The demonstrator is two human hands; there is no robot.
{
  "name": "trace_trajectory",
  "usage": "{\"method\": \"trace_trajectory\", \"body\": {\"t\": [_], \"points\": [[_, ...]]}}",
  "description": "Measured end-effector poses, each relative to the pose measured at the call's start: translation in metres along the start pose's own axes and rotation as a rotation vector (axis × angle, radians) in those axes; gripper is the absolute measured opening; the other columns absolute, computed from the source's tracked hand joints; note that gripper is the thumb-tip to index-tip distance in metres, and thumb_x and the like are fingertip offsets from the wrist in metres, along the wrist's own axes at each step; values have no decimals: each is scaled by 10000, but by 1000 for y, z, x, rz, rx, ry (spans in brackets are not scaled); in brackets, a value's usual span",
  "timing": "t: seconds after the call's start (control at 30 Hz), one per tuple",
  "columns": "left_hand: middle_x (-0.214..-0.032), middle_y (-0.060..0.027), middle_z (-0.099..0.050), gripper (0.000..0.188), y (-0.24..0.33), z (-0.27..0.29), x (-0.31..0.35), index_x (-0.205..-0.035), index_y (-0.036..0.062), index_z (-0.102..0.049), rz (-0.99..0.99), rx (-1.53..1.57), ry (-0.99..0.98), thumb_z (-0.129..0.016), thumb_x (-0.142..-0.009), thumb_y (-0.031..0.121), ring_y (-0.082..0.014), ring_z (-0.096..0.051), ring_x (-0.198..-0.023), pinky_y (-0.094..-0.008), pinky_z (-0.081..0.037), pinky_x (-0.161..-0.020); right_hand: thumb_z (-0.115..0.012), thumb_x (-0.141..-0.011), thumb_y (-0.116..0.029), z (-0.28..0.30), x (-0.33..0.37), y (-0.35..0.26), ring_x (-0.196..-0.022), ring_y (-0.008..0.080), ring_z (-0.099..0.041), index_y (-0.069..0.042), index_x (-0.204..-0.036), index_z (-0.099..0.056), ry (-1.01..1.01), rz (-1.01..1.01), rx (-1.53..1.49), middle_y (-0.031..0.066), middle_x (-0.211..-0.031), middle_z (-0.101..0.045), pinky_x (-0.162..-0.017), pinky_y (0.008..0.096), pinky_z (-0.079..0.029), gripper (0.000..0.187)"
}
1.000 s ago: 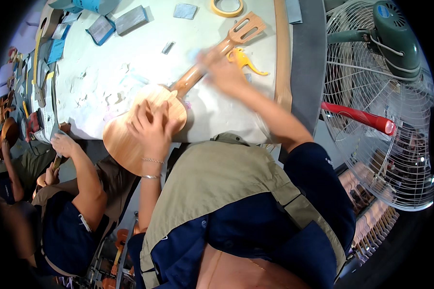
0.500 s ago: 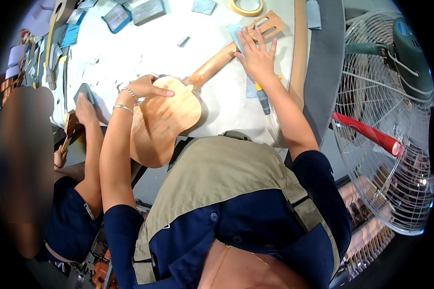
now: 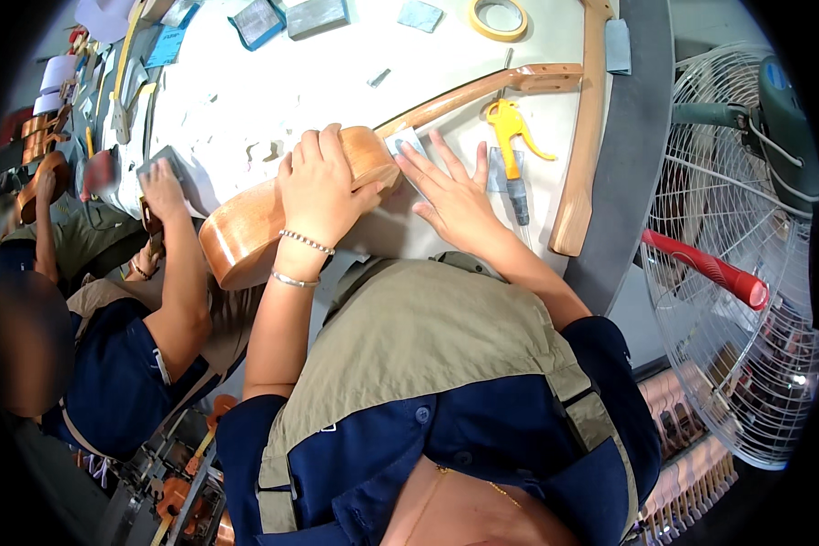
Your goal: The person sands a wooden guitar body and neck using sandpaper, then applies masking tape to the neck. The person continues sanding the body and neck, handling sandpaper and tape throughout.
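Observation:
A small unstrung wooden ukulele leans on its side at the table's near edge, its glossy body (image 3: 246, 223) turned edge-up and its neck (image 3: 464, 94) reaching to the far right. Across the body's side lies my left hand (image 3: 323, 182), fingers and thumb wrapped round it. My right hand (image 3: 455, 191) is beside the neck end of the body, fingers stretched and spread. A pale blue-grey piece of sandpaper (image 3: 406, 142) sits at its fingertips, against the body; the exact grip is partly hidden. Just right of this hand lies a yellow air blow gun (image 3: 511, 136) on another sandpaper piece.
Sanding blocks (image 3: 317, 16), a masking tape roll (image 3: 499, 18) and sandpaper scraps lie at the back. A wooden bar (image 3: 576, 191) runs along the right table edge, near a large caged fan (image 3: 701, 182). On the left, a co-worker's hand (image 3: 162, 189) holds a grey pad.
The ukulele has been rolled from its flat face onto its side. My left hand now wraps its upper side. My right hand has moved with the sandpaper from the headstock toward the body.

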State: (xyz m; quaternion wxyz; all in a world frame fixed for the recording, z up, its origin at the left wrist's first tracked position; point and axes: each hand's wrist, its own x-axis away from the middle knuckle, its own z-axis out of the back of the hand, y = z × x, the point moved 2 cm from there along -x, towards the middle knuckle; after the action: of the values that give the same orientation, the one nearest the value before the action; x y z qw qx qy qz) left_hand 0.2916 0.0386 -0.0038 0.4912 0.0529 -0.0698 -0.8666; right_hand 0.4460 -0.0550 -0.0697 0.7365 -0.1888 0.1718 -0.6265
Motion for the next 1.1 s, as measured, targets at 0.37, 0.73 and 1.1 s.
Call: {"method": "trace_trajectory", "body": {"t": [0.37, 0.73, 1.1], "points": [[-1051, -116, -506, 728, 0, -1, -1, -1203, 29, -428, 14, 36, -70, -764, -634, 334, -293, -488, -1004, -393, -367, -857, -530, -846, -242, 5, -55, 129, -1384, 242, -156, -228, -1418, -285, 242, -306, 339, -60, -1473, -273, -1029, 648, -7, 622], [-1123, -153, -532, 727, -37, -9, -38, -1189, 30, -452, 49, 193, -229, -766, -630, 374, -321, -488, -1085, -410, -397, -890, -524, -843, -411, -16, -45, 110, -1382, 236, -157, -250, -1409, -296, 208, -204, 407, -36, -1496, -208, -1010, 689, -66, 631], [-1070, -132, -509, 705, 21, -2, 19, -1207, 12, -425, 6, 67, 33, -756, -645, 279, -305, -476, -1000, -404, -358, -884, -562, -843, -332, 25, -40, 129, -1356, 252, -216, -271, -1366, -370, 351, -354, 384, -34, -1397, -393, -1011, 678, -50, 561]]}}
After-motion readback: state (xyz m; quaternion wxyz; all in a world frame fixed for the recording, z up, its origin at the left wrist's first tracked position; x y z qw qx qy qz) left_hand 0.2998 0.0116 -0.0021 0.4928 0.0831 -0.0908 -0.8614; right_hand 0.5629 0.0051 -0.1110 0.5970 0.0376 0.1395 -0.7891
